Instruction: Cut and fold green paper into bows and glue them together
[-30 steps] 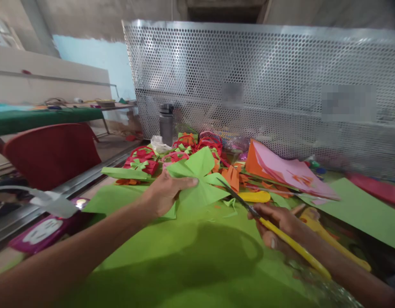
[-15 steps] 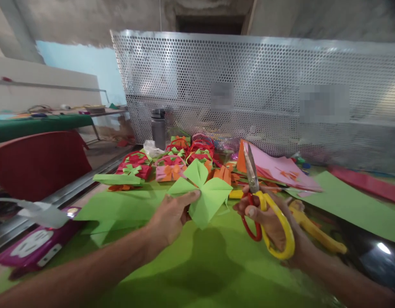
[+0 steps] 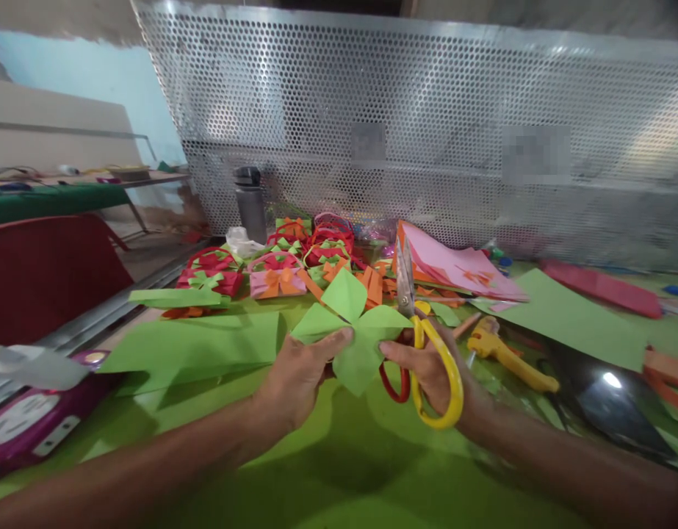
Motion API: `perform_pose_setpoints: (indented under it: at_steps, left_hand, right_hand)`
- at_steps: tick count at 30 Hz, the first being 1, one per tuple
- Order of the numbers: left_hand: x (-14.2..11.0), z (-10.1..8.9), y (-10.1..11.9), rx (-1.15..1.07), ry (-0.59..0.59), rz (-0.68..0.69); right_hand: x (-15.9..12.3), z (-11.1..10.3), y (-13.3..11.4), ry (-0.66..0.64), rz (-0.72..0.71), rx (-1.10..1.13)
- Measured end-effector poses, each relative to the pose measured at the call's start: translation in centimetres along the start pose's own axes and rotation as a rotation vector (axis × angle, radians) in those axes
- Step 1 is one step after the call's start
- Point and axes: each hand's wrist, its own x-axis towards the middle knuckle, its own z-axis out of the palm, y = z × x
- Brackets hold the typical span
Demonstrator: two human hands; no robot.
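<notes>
While both hands are working close together: the right hand (image 3: 435, 375) is newly joining the left hand (image 3: 294, 382) at the light-green, four-petalled paper flower (image 3: 361, 349), so both sides are getting support.
Flower: it is hovering over the green worktop (image 3: 327, 470), just below mid-frame.
Left grip: thumb and fingers are pinching closed on its left side.
Right grip: fingers are curling closed around the yellow-and-red-handled metal scissors (image 3: 405, 283), the thumb reaching the flower's right side.
Beyond: small red and pink paper bags (image 3: 273, 283) are sitting above centre-left; a yellow pistol-shaped tool (image 3: 507, 353) is lying right.
Hindrance: the scissors are occupying the right fingers, blades pointing upward beside the right petal.
</notes>
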Motion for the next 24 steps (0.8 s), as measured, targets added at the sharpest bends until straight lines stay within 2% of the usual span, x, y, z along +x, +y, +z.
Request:
perform_pose_setpoints:
  at_steps: [3, 7, 12, 18, 21, 24]
  left_hand:
    - [0.0, 0.2, 0.3, -0.013, -0.006, -0.004]
    - [0.1, 0.0, 0.3, 0.009, 0.017, -0.026]
    - [0.8, -1.1, -0.2, 0.098, -0.044, 0.017]
    - [1.1, -1.5, -0.1, 0.129, -0.032, 0.083]
    - [1.2, -1.6, 0.7, 0.061, -0.004, 0.087]
    - [1.5, -2.1, 2.1, -0.03, 0.069, 0.116]
  right_hand:
    - [0.1, -0.1, 0.2, 0.037, 0.016, 0.014]
    - [0.2, -0.3, 0.5, 0.066, -0.028, -0.083]
    - [0.2, -0.6, 0.3, 0.063, -0.064, -0.11]
    - [0.3, -0.5, -0.2, 0.054, -0.044, -0.144]
    - [0.5, -0.5, 0.1, 0.047, -0.059, -0.075]
    - [0.4, -0.8, 0.9, -0.037, -0.045, 0.064]
